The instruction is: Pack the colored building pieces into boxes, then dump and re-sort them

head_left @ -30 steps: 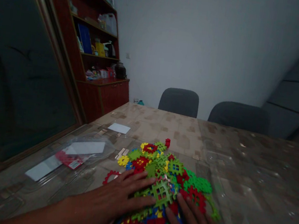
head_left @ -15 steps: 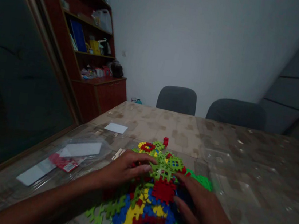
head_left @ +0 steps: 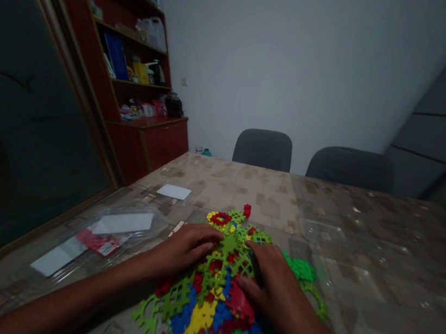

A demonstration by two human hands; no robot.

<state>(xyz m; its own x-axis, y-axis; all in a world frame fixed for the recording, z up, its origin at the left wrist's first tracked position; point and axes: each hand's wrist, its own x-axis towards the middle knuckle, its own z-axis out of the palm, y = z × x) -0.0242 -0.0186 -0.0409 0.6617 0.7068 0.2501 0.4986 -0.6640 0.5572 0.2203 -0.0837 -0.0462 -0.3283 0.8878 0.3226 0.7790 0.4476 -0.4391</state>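
Note:
A heap of flat plastic interlocking pieces in green, yellow, blue and red lies between my hands. My left hand [head_left: 185, 249] rests at the heap's left side, thumb and fingers apart, its fingertips by the light green pieces [head_left: 229, 244]. At the right side, my right hand [head_left: 276, 278] arches over the heap with thumb and fingers spread. Its thumb touches or hovers just over a red square piece [head_left: 241, 303], which lies tilted. A yellow round piece [head_left: 200, 320] shows in the front of the heap. Some pieces under my right palm are hidden.
Clear plastic packaging with white cards [head_left: 127, 223] lies on the table at left, near a separate white card [head_left: 174, 191]. A small red piece [head_left: 247, 210] stands beyond the heap. More clear plastic trays [head_left: 350, 279] sit at right. Two grey chairs [head_left: 263, 149] stand behind the table.
My right hand has moved left and inward over the heap. The red square piece has shifted and tilted, and light green pieces have moved. A green curved piece now shows at right.

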